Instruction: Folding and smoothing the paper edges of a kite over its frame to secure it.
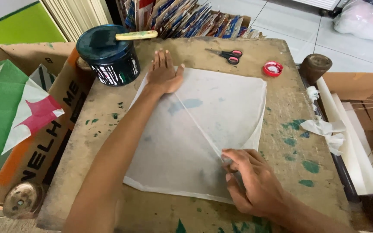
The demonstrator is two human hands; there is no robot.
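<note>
Left hand (pixel 164 73) flat, pins paper (pixel 203 129) at far corner; right hand (pixel 255 183) pinches stick (pixel 197 125) near edge. Stick laid diagonally, glue pot (pixel 109 54) untouched, likely early.

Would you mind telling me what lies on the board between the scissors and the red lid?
In the head view, nothing: only bare, paint-stained board lies between the scissors and the red lid.

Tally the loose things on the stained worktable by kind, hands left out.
Sheet of thin white paper, under the left hand and right hand: 1
Thin stick lying across the paper: 1
Scissors: 1
Red lid: 1
Dark pot: 1
Brush on the pot: 1
Total: 6
</note>
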